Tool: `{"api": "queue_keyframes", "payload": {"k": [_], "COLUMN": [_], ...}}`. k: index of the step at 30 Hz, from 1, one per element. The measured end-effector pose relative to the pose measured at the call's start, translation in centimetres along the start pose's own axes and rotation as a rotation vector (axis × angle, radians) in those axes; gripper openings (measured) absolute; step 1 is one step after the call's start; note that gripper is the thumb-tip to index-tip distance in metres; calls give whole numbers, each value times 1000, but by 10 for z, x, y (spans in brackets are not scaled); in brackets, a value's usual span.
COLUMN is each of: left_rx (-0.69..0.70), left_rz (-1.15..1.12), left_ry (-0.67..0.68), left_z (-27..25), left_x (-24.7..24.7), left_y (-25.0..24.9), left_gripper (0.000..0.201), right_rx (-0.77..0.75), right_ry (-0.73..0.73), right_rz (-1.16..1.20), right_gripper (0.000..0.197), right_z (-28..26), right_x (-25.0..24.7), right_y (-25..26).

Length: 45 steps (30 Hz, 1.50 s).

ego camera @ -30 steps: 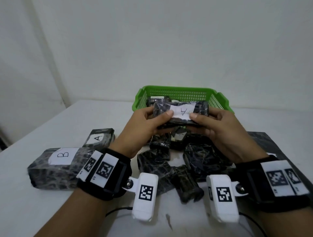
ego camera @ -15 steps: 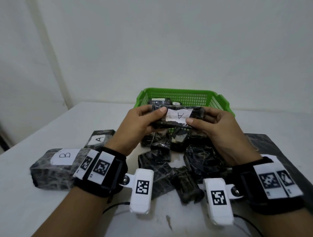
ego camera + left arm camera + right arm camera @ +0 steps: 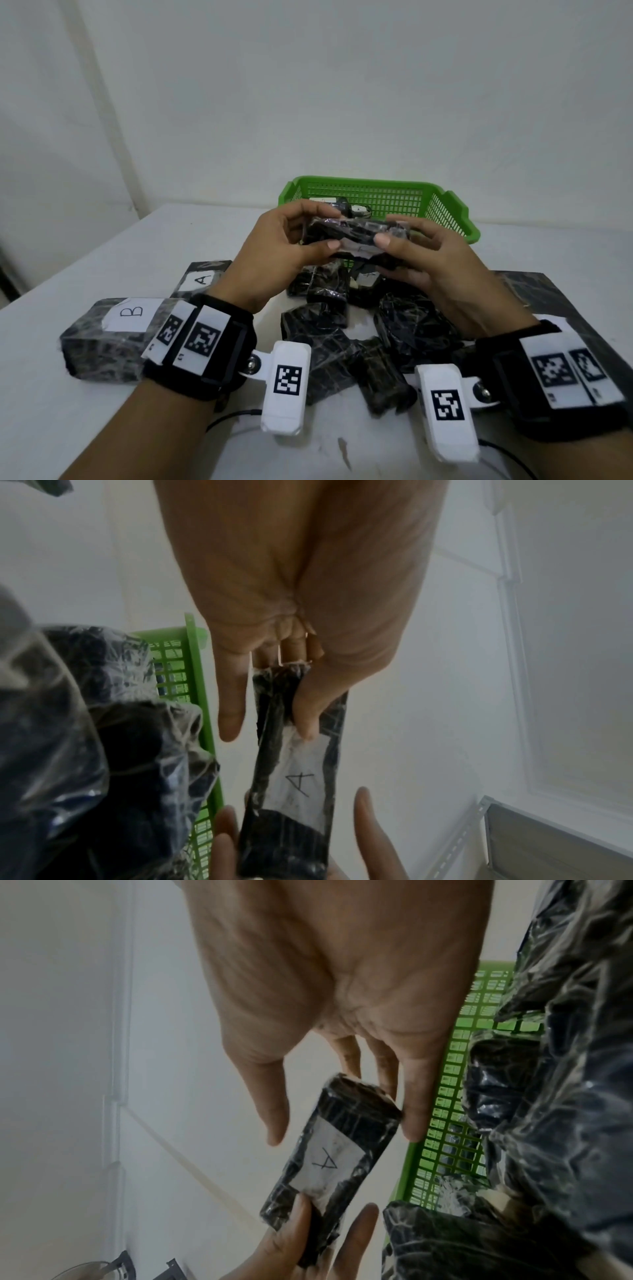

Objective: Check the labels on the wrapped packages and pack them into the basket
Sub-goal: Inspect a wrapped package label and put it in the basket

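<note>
Between both hands (image 3: 356,246), package (image 3: 356,229) tilted flatter

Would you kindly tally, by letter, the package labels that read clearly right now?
A: 2, the held package and a small package on the table.
B: 1, the large package.
Total: 3; other labels are hidden or too small.

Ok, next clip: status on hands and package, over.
Left hand and right hand grip package by its ends, label A. Held just short of green basket. Nothing in the way.
</note>
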State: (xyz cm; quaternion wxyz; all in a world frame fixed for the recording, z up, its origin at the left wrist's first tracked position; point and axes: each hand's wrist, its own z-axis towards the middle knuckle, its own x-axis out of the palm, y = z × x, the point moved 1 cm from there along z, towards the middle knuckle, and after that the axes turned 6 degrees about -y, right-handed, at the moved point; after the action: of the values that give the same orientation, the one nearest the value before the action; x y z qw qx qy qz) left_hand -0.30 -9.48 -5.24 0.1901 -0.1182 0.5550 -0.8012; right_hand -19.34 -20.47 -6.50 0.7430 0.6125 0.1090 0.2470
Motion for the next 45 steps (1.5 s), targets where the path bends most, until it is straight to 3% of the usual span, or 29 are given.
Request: {"api": "queue_keyframes", "payload": {"k": [6, 9, 13, 22, 28, 31, 35, 38, 41, 45], "left_rx": [44, -84, -128, -194, -154, -83, 8, 52, 1, -128], "left_rz": [10, -138, -89, -156, -74, -9, -7, -3, -26, -84], "left_ry": [55, 20, -54, -35, -9, -41, -59, -39, 64, 83], "left_z": [-1, 0, 2, 3, -1, -1, -2, -1, -1, -2], "left_x": [3, 7, 7, 6, 8, 7, 5, 4, 6, 11], "left_y": [-4, -3, 3, 4, 1, 1, -2, -1, -1, 1], "left_gripper": [37, 44, 26, 29, 39, 43, 52, 54, 58, 50], "right_rx": [68, -23, -60, -86, -134, -125, 6, 129, 113, 36], "right_ry": [-12, -52, -18, -7, -39, -26, 13, 46, 15, -15], "right_rz": [72, 43, -12, -34, -134, -151, -92, 38, 105, 108], "right_gripper": [48, 45, 49, 56, 45, 55, 80, 62, 40, 60], "right_z": [0, 1, 1, 1, -2, -2, 1, 0, -1, 3], "right_x": [-2, -4, -5, -6, -4, -3, -3, -2, -3, -7], "right_y": [-2, -4, -5, -1, 0, -1, -5, -2, -1, -1]}}
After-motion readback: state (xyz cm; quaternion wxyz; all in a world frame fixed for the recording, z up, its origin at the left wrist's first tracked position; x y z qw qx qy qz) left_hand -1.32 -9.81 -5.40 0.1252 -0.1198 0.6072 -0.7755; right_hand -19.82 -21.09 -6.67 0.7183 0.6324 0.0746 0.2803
